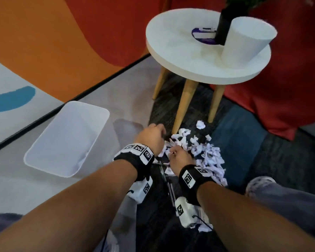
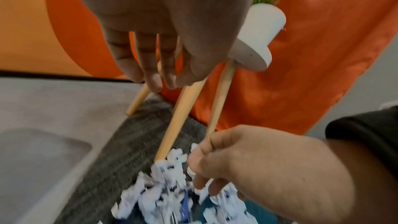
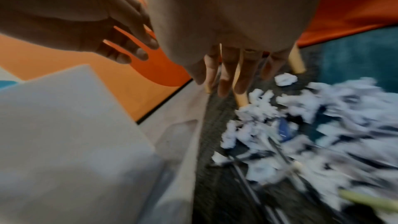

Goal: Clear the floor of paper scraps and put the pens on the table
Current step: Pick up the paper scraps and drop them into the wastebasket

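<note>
A heap of torn white paper scraps (image 1: 207,155) (image 2: 163,193) (image 3: 301,108) lies on the dark carpet at the foot of the round white table (image 1: 180,42). Both hands hover over its left edge. My left hand (image 1: 151,137) (image 2: 168,83) hangs with straight, relaxed fingers and holds nothing. My right hand (image 1: 180,157) (image 3: 226,83) is lower, right above the scraps, its fingers pointing down and empty. Thin dark pens (image 1: 168,184) (image 3: 243,180) lie on the carpet between my wrists, partly under the scraps.
A white rectangular bin (image 1: 67,139) (image 3: 64,125) stands on the pale rug to the left. The table's wooden legs (image 1: 185,106) stand just behind the heap. On the table are a white pot (image 1: 244,39) and a black vase (image 1: 224,24). Red fabric (image 1: 280,79) lies right; a shoe (image 1: 260,184) is near.
</note>
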Available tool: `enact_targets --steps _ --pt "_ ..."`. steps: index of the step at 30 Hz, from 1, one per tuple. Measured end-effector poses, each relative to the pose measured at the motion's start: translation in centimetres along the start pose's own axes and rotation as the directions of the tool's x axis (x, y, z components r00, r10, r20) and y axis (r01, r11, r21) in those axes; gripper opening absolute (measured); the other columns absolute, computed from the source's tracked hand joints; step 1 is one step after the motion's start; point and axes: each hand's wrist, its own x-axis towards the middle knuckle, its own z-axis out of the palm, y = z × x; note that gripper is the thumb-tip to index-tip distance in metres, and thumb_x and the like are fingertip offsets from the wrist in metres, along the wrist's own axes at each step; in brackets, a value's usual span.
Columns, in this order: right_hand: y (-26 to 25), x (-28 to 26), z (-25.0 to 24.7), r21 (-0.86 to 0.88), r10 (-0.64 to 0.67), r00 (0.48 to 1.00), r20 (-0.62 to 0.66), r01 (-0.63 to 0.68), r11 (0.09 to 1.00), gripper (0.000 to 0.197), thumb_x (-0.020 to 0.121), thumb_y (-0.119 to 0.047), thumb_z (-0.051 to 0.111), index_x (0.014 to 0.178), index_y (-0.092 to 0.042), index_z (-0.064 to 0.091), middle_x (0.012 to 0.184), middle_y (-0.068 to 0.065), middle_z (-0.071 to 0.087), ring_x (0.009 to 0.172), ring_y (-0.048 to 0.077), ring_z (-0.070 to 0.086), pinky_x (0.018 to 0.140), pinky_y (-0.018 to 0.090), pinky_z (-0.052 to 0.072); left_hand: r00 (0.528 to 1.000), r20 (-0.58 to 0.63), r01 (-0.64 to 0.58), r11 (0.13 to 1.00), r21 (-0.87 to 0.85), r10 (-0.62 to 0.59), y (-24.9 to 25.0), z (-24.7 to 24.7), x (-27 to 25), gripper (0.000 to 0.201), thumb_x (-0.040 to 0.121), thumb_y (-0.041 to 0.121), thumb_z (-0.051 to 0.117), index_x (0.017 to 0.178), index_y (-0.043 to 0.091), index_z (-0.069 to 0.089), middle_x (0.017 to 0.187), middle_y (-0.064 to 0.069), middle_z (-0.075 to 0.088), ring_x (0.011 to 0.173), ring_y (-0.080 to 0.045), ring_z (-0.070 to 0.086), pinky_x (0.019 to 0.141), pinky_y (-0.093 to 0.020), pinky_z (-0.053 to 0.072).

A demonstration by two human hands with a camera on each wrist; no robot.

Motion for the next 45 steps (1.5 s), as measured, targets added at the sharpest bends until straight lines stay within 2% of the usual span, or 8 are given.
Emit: enact_targets --steps 3,8,13,19,23,33,37,45 --pt "6.1 0.8 0.8 -0.043 0.128 0.986 0.109 -0.124 0.991 0.007 0.092 -0.031 0.047 0.092 -0.026 0.053 0.106 0.01 0.065 0.097 0.032 0.061 0.092 0.041 0.05 0.988 0.155 -0.006 1.0 -0.006 0.007 1.0 4.9 1.0 0.027 0.085 0.013 0.049 0.106 0.027 0.059 0.114 -0.004 0.057 0.106 -0.027 0.058 0.088 -0.035 0.048" --pt "12.4 2.3 1.0 -0.154 0.226 0.962 0.154 -0.203 0.967 0.023 0.089 -0.019 0.049 0.111 -0.017 0.057 0.115 0.01 0.064 0.107 0.03 0.06 0.092 0.038 0.051 0.923 0.384 0.013 1.0 0.029 -0.023 1.5 11.6 2.7 0.026 0.088 0.012 0.049 0.111 0.021 0.057 0.119 -0.008 0.06 0.107 -0.028 0.057 0.084 -0.032 0.046" --pt "16.5 3.9 1.1 -0.192 0.257 0.966 0.027 -0.248 0.95 0.032 0.09 -0.019 0.053 0.122 -0.022 0.052 0.128 0.01 0.05 0.117 0.033 0.051 0.095 0.04 0.047 0.85 0.527 0.01 0.999 0.037 -0.028 1.8 17.2 4.0 0.024 0.091 0.01 0.048 0.112 0.02 0.054 0.113 -0.006 0.058 0.1 -0.026 0.057 0.074 -0.029 0.042" --pt "19.8 5.7 1.6 -0.211 0.268 0.962 -0.051 -0.273 0.939 0.054 0.086 -0.015 0.056 0.136 -0.026 0.04 0.144 0.008 0.036 0.132 0.032 0.035 0.105 0.045 0.033 0.801 0.588 -0.167 0.985 0.039 0.113 3.4 21.8 4.4 0.03 0.086 0.001 0.049 0.111 0.018 0.051 0.114 -0.007 0.05 0.094 -0.023 0.051 0.073 -0.029 0.039" --pt "21.3 6.4 1.9 -0.259 0.363 0.931 0.045 -0.34 0.904 0.059 0.086 -0.02 0.058 0.137 -0.036 0.033 0.145 0.007 0.034 0.131 0.036 0.035 0.105 0.05 0.029 0.761 0.62 -0.319 0.942 0.107 0.187 4.8 24.2 3.7 0.051 0.085 -0.002 0.048 0.132 0.017 0.04 0.128 -0.013 0.042 0.114 -0.032 0.045 0.087 -0.042 0.048" --pt "22.5 6.7 1.9 -0.152 0.218 0.973 -0.074 -0.227 0.962 0.028 0.091 -0.018 0.051 0.119 -0.022 0.054 0.117 0.007 0.058 0.11 0.029 0.053 0.092 0.039 0.043 0.9 0.408 -0.304 0.894 0.329 0.155 3.4 25.8 3.8 0.06 0.081 -0.004 0.053 0.134 0.017 0.039 0.138 -0.015 0.025 0.122 -0.034 0.033 0.093 -0.038 0.046" --pt "22.2 6.8 1.5 -0.144 0.229 0.961 -0.157 -0.252 0.957 0.023 0.094 -0.024 0.047 0.115 -0.026 0.057 0.112 0.003 0.064 0.111 0.027 0.053 0.095 0.04 0.033 0.843 0.514 -0.337 0.902 0.271 0.161 3.1 25.6 4.7 0.065 0.078 -0.006 0.06 0.135 0.015 0.038 0.13 -0.011 0.033 0.114 -0.033 0.039 0.092 -0.039 0.047" --pt "20.7 5.6 1.1 -0.021 0.256 0.933 -0.252 -0.269 0.963 0.022 0.093 -0.025 0.048 0.114 -0.025 0.056 0.108 -0.001 0.066 0.109 0.023 0.053 0.095 0.039 0.024 0.749 0.634 -0.312 0.946 0.085 0.19 3.5 24.9 5.1 0.032 0.083 -0.008 0.05 0.109 0.009 0.056 0.109 -0.011 0.048 0.099 -0.029 0.054 0.079 -0.032 0.041"
